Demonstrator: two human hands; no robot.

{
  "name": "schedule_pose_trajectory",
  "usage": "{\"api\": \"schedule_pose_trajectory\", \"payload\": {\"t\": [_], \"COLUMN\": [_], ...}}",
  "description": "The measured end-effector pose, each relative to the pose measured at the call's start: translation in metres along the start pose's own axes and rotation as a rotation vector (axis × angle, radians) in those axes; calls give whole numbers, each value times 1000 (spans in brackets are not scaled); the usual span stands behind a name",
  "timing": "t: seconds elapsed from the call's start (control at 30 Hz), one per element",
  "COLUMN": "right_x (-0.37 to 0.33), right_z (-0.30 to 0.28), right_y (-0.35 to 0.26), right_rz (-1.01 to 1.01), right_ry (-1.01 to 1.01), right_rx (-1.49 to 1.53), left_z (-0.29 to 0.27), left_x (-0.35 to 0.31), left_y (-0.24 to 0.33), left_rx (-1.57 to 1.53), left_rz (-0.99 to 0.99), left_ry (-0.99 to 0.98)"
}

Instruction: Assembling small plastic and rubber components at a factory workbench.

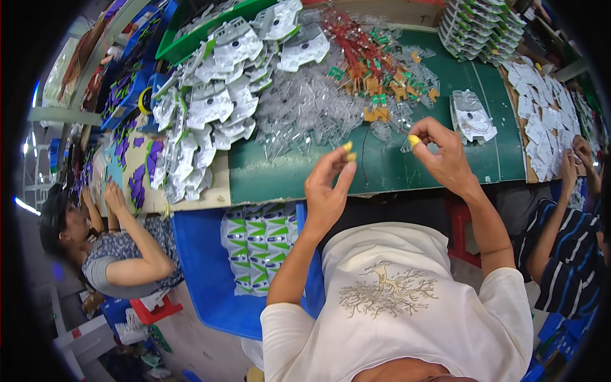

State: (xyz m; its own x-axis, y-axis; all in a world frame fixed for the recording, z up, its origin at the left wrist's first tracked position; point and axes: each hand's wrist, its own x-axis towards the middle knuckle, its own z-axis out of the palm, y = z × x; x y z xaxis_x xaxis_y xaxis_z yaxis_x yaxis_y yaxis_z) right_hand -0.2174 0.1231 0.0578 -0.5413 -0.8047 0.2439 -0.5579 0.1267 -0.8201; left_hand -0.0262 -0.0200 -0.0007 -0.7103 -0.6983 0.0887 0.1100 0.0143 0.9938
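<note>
Wired boards, small orange and green pieces with thin red leads, lie heaped towards the far side of the green surface in the head view, the nearest of them just beyond my two grips. My right grip is narrow, its yellow-covered thumb and forefinger tips almost together; a thin wire seems to run to them, but I cannot tell whether I am pinching it. My left grip looks bare of any part, its yellow-tipped fingers and thumb a little apart over the near edge. Beside the boards spreads a loose heap of clear plastic pieces, with white shells piled to its left and a single clear-and-white housing lying to the right. I judge each board light and stiff, its leads limp and quick to tangle, and the joints where they meet probably the fragile spot. I would take hold by the board's edges and let the leads trail, never tugging at them. Smooth clear pieces would likely slip, so rubbery-looking tip covers should help.
</note>
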Motion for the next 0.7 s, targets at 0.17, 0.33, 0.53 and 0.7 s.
{"api": "schedule_pose_trajectory", "payload": {"t": [0.17,0.33,0.53,0.7], "right_x": [-18,-27,-20,-5], "right_z": [-1,0,16,37], "right_y": [-12,-10,-12,-27], "right_rz": [-88,-135,107,-44], "right_ry": [-73,-127,-201,-143], "right_rx": [-66,-111,282,220], "left_z": [17,12,21,23], "left_x": [14,13,4,1], "left_y": [28,22,18,18], "left_rx": [-253,-44,-214,-266], "left_rz": [23,147,112,48], "left_ry": [-33,-34,56,100]}}
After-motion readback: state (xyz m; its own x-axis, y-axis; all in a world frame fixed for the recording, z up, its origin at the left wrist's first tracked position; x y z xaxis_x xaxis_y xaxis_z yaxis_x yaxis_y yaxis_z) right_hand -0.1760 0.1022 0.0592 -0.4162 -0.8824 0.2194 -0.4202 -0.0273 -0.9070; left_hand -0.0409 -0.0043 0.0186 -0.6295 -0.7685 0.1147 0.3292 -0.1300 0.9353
